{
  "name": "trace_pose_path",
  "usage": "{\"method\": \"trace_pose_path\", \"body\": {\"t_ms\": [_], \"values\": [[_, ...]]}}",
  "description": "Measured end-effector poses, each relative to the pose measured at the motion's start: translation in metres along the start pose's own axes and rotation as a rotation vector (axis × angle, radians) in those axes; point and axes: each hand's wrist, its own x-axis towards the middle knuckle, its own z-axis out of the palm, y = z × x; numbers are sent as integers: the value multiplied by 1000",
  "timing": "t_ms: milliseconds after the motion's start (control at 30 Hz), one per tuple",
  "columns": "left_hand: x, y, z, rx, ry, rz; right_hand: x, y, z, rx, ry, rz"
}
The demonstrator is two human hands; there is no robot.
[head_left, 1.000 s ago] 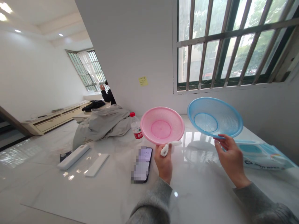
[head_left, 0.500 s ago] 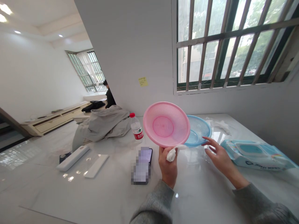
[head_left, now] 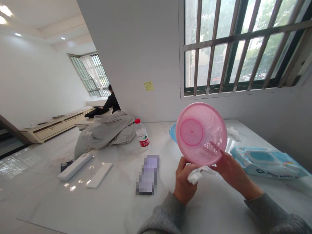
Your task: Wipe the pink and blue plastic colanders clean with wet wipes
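My hands hold a pink plastic colander (head_left: pixel 201 134) up above the marble table, tilted with its inside facing me. My left hand (head_left: pixel 185 180) grips its lower rim together with a crumpled white wipe (head_left: pixel 196 175). The fingers of my right hand (head_left: pixel 231 172) press on the rim at the right. Behind it, a blue plastic colander (head_left: pixel 173 132) sits on the table, mostly hidden by the pink one. A pack of wet wipes (head_left: pixel 265 162) lies just past my right hand.
A water bottle (head_left: pixel 142 133), a pixelated phone (head_left: pixel 148 175), white plastic bars (head_left: pixel 75 166) and a heap of grey cloth (head_left: pixel 104 133) lie on the marble table (head_left: pixel 48 195). A crumpled white tissue (head_left: pixel 232 132) lies by the wall. A seated person (head_left: pixel 111 102) is in the background.
The pink colander has moved right and tilted further towards me. My right hand has come onto its rim. The blue colander is now mostly hidden behind it.
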Motion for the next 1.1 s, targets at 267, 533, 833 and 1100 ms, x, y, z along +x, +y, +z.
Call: {"method": "trace_pose_path", "body": {"t_ms": [267,533,833,1100], "values": [[5,0,2,-148,-60,-148,9,8,-6,49,252,-102],[11,-19,7,-629,130,-757,5,-2,2,72,331,-297],[6,-37,10,-572,205,-725,0,-2,8,6,357,-360],[5,-32,11,-633,132,-699,-5,-4,12,14,346,-395]]}}
